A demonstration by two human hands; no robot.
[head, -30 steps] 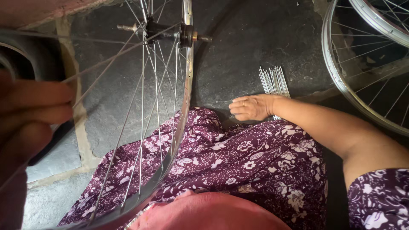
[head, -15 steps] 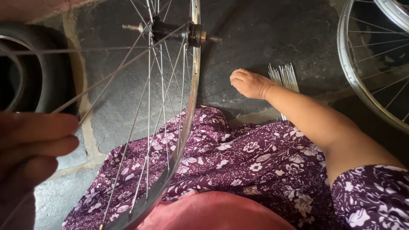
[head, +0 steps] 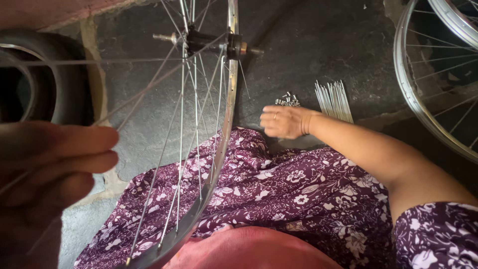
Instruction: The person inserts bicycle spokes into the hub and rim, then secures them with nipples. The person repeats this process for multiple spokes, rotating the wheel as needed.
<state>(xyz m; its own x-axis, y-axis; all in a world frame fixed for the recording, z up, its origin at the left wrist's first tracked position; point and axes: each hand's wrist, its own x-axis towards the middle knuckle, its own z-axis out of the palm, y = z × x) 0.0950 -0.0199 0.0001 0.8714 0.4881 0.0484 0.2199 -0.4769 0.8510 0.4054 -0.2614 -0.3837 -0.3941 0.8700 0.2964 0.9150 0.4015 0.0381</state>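
Right hand (head: 284,122) near nipples (head: 288,101), left hand (head: 45,164) blurred

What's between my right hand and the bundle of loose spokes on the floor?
Only bare dark floor separates the right hand from the spoke bundle in the head view. The small pile of metal nipples sits just beyond the fingers, off that line.

Wheel (head: 219,149) stands on the lap; nipples (head: 288,100) lie left of the spoke bundle (head: 334,99)

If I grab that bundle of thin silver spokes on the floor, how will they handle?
The thin silver spokes look like slim metal rods: probably light, slightly springy. Lying loose on the dark floor, they would likely roll and scatter.
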